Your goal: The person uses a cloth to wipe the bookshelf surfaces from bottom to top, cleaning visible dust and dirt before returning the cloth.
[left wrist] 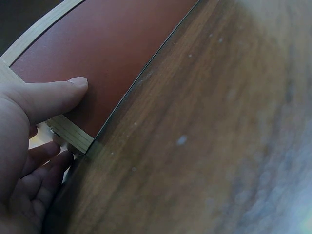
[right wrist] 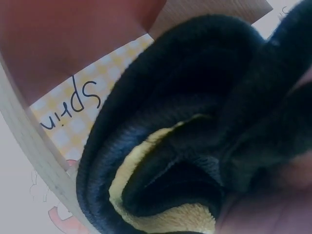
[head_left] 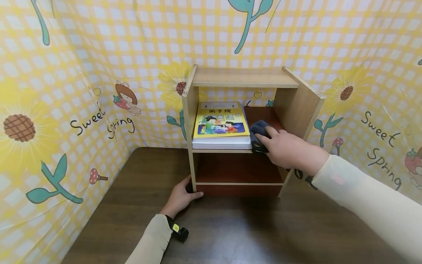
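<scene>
A small wooden shelf unit [head_left: 244, 77] with reddish-brown boards stands on the table. My right hand [head_left: 285, 150] grips a folded dark blue cloth [head_left: 258, 127] at the front of the upper shelf, right beside a stack of books. In the right wrist view the folded cloth [right wrist: 161, 73] fills much of the frame and shows a pale yellow layer in its folds. At the unit's lower left corner my left hand [head_left: 180, 198] holds the side panel [left wrist: 73, 134]. Its thumb lies over the front red board [left wrist: 107, 53], with the fingers behind the panel's outer side.
The book stack [head_left: 221, 124] with a yellow picture cover lies on the left of the upper shelf. Below it is a lower shelf [head_left: 239, 172]. Brown wooden table [head_left: 132, 205] extends around the unit. A yellow checked fabric backdrop [head_left: 155, 40] surrounds the back and sides.
</scene>
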Demonstrator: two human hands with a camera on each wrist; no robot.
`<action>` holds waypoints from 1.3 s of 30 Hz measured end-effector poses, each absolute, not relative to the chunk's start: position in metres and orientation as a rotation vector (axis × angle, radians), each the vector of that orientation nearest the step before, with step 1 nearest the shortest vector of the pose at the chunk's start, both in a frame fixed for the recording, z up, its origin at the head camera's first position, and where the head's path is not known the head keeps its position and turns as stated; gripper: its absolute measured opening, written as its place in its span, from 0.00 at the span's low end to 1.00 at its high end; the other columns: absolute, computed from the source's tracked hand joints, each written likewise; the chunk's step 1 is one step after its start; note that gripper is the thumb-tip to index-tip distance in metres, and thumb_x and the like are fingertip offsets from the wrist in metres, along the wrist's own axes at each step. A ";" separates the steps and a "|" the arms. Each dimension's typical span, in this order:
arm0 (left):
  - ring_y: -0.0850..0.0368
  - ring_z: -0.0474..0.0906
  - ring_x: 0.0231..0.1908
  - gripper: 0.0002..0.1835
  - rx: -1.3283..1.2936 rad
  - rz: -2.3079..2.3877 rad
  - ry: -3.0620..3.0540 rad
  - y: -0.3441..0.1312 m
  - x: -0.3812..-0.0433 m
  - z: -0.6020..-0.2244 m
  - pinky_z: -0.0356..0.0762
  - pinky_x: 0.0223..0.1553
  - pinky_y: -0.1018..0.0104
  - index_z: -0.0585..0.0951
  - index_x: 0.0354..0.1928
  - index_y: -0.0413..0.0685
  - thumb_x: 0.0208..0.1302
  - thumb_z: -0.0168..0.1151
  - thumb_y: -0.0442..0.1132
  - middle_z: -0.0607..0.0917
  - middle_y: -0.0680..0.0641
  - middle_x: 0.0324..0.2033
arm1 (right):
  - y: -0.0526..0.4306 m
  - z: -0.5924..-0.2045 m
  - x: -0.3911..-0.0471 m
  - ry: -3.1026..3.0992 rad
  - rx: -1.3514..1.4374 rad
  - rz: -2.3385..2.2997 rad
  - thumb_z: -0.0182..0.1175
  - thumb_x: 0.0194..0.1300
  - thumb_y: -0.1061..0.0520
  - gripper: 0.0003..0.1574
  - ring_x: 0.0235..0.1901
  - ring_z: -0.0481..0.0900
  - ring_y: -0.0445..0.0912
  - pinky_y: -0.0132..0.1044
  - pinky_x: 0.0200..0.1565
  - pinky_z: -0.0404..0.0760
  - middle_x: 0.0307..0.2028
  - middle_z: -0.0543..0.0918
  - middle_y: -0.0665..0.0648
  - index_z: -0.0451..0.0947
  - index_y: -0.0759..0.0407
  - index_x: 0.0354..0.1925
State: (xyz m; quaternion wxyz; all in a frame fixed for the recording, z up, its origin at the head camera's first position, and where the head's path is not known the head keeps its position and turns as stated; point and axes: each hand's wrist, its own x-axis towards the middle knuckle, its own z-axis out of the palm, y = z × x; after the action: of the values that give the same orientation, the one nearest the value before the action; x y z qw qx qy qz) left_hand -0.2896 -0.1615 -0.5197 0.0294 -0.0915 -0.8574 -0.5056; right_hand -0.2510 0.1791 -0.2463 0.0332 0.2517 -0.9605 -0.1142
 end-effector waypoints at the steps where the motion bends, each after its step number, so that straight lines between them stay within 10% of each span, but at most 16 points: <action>1: 0.51 0.73 0.58 0.47 -0.286 -1.566 -2.644 -0.162 -0.289 -0.520 0.69 0.57 0.50 0.67 0.71 0.51 0.49 0.78 0.50 0.78 0.49 0.58 | 0.179 -0.247 -0.250 -2.953 0.772 -0.364 0.59 0.68 0.53 0.40 0.52 0.72 0.68 0.56 0.49 0.76 0.66 0.60 0.75 0.59 0.60 0.73; 39: 0.51 0.74 0.56 0.47 -0.292 -1.580 -2.623 -0.161 -0.289 -0.521 0.69 0.56 0.49 0.67 0.71 0.50 0.49 0.78 0.49 0.79 0.50 0.57 | 0.196 -0.237 -0.222 -2.763 0.967 -0.531 0.68 0.55 0.66 0.41 0.41 0.77 0.63 0.44 0.29 0.78 0.61 0.70 0.70 0.71 0.52 0.67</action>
State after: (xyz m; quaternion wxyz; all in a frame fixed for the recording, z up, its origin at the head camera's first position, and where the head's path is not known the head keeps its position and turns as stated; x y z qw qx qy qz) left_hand -0.2889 -0.1612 -0.5207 0.0330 -0.0950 -0.8523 -0.5133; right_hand -0.2221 0.1958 -0.2371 0.0832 0.3239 -0.9255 -0.1777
